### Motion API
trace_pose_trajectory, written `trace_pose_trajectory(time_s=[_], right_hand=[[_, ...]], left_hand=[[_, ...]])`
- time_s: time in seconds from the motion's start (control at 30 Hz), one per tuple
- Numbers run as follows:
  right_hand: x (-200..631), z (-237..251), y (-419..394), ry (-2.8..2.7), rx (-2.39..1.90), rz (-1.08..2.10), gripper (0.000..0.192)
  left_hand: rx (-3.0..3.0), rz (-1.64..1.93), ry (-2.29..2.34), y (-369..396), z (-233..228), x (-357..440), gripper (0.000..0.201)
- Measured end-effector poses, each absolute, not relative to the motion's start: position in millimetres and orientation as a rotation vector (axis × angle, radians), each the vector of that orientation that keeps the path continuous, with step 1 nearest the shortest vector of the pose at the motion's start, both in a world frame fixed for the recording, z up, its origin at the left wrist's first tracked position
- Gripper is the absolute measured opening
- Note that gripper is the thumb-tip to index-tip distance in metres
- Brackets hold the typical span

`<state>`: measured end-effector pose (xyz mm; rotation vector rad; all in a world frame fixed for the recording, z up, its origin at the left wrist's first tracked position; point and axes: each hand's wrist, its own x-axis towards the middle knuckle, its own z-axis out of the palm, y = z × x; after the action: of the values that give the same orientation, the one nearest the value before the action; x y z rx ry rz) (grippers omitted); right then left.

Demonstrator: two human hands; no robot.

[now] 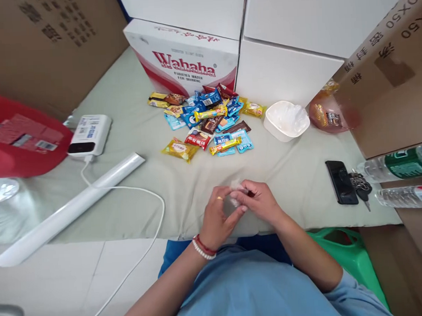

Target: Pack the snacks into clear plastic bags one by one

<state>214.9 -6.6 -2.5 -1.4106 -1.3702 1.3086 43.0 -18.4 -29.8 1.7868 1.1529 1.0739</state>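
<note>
My left hand (220, 216) and my right hand (260, 201) meet just above the near part of the cloth-covered table. Between them is a crumpled piece of clear plastic (236, 184), pinched by the fingers of both. Something small and dark shows at my right fingers, too hidden to name. Beyond my hands lies a heap of wrapped snacks (212, 123) in blue, yellow, red and brown packets. A yellow packet (180, 150) lies at its near left. To the right of the heap stands a white tub (281, 131) lined with a clear plastic bag.
A Wahaha carton (189, 61) and white boxes (287, 66) wall off the back. Leftward are a white device (90, 133) with a cable (138, 188), a white tube (73, 206) and a red bag (17, 138). A phone (340, 182), keys (361, 185) and bottles (402, 163) lie right.
</note>
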Motion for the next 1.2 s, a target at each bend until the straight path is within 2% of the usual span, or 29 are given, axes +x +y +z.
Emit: trace_pose_trajectory(time_s=[0.1, 0.27, 0.47, 0.6, 0.63, 0.77, 0.93, 1.0, 1.1, 1.13, 1.2], right_hand=[[206.1, -2.8, -13.4, -1.137, -1.206, 1.471, 0.037], [219.7, -13.0, -23.4, -0.934, -1.173, 1.526, 0.032], [219.1, -1.3, -35.0, -1.393, -1.347, 1.333, 0.026], [216.5, 11.7, -37.2, -1.591, -1.398, 1.178, 0.020], [218.7, 13.6, -37.0, -1.566, -1.422, 1.138, 0.019], [238.5, 14.7, -34.4, -1.305, -1.403, 1.159, 0.021], [262.5, 5.2, -28.5, -1.022, -1.481, 1.383, 0.037], [264.7, 2.9, -28.1, -1.079, -1.624, 1.192, 0.038], [256.0, 7.2, -34.2, -1.220, -1.763, 0.715, 0.029], [249.7, 10.0, -37.7, -1.285, -1.746, 0.646, 0.027], [233.1, 14.0, -44.3, -1.453, -1.649, 0.728, 0.027]], left_hand=[[1.495, 0.991, 1.197, -19.3, -34.8, 46.0, 0.027], [1.196, 0.998, 1.274, -30.7, -45.4, 21.4, 0.029], [1.722, 1.225, 1.342, -36.7, -28.5, 11.6, 0.040], [1.697, 1.217, 1.263, -25.6, -29.1, 19.0, 0.010], [1.586, 1.236, 1.247, -22.0, -30.9, 19.2, 0.009], [1.025, 1.191, 1.087, -9.0, -29.8, 12.9, 0.022], [0.681, 1.041, 0.948, -2.4, -14.0, 9.9, 0.033], [0.591, 0.983, 0.937, -1.9, -13.8, 13.9, 0.036], [0.626, 1.024, 1.055, -2.4, -21.1, 22.2, 0.039], [0.680, 1.047, 1.096, -3.2, -23.8, 24.9, 0.039], [0.819, 1.076, 1.144, -6.0, -27.4, 29.0, 0.041]])
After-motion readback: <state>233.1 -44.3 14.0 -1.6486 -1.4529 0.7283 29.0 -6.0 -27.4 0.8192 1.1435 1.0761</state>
